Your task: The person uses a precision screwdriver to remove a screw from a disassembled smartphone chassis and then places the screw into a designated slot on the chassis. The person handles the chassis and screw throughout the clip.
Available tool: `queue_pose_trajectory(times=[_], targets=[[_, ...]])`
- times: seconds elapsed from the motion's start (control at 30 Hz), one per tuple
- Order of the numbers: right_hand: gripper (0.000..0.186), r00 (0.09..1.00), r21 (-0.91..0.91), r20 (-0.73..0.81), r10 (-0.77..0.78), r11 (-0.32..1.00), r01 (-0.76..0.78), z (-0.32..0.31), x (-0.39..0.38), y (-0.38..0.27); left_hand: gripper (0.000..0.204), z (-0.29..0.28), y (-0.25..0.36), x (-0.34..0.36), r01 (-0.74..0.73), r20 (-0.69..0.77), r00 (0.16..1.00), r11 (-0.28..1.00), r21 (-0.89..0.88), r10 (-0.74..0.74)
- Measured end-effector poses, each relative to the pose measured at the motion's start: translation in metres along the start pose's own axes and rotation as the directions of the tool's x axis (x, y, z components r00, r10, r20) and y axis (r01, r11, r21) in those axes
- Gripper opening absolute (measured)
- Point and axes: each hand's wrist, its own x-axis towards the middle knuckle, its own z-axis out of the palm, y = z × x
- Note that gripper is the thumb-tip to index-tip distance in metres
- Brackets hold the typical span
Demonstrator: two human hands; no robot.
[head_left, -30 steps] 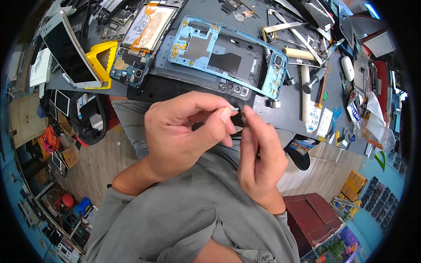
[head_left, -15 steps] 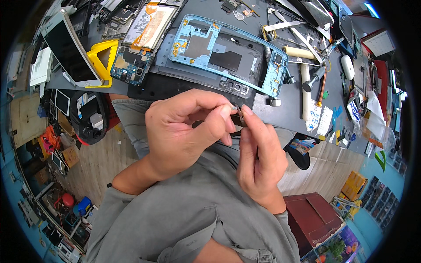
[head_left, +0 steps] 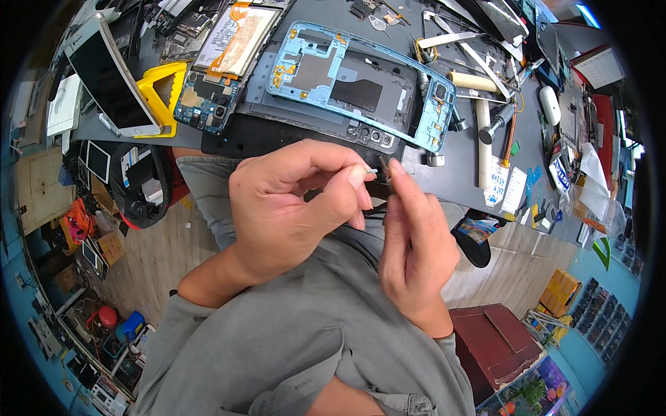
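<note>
Above my lap, my left hand (head_left: 298, 197) is closed in a pinch on a tiny pale piece (head_left: 372, 170), whose kind is too small to tell. Just to its right, my right hand (head_left: 418, 243) has its thumb and forefinger together on a small dark thin thing (head_left: 384, 165), mostly hidden by the fingertips. A narrow gap parts the two hands' tips. Beyond them, a light blue phone mid-frame (head_left: 316, 97) lies across a dark grey phone back cover (head_left: 395, 87) with a camera cutout. Both rest on a black mat (head_left: 243, 139) at the bench's near edge.
Left of the frame lies an opened phone (head_left: 208, 104) with its board and battery exposed. A white phone (head_left: 114, 76) leans on a yellow stand (head_left: 163, 97). Rightward are a rod-handled tool (head_left: 496, 125), paper labels (head_left: 513, 191) and loose parts. A dark red box (head_left: 496, 347) stands below right.
My right hand has drawn slightly right, away from my left fingertips, opening a small gap; the dark thin thing shows more now. My left hand has hardly moved.
</note>
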Motion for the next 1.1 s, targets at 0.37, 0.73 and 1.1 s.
queue_pose_trajectory(times=[0.37,0.73,1.1], targets=[[0.053,1.000,-0.031,0.016,-0.012,0.999,0.013,-0.001,-0.001,-0.002,0.010,-0.001,0.001,0.001,0.014,0.016,1.000,1.000,-0.026,-0.013],[0.062,0.995,-0.026,-0.008,-0.097,0.995,0.097,0.001,-0.001,-0.004,0.010,0.000,0.003,0.003,0.027,0.016,1.000,1.000,-0.014,-0.027],[0.062,0.999,-0.051,0.013,-0.049,0.997,0.050,-0.002,-0.003,-0.012,0.010,0.002,0.004,0.002,0.016,-0.003,1.000,1.000,0.001,-0.016]])
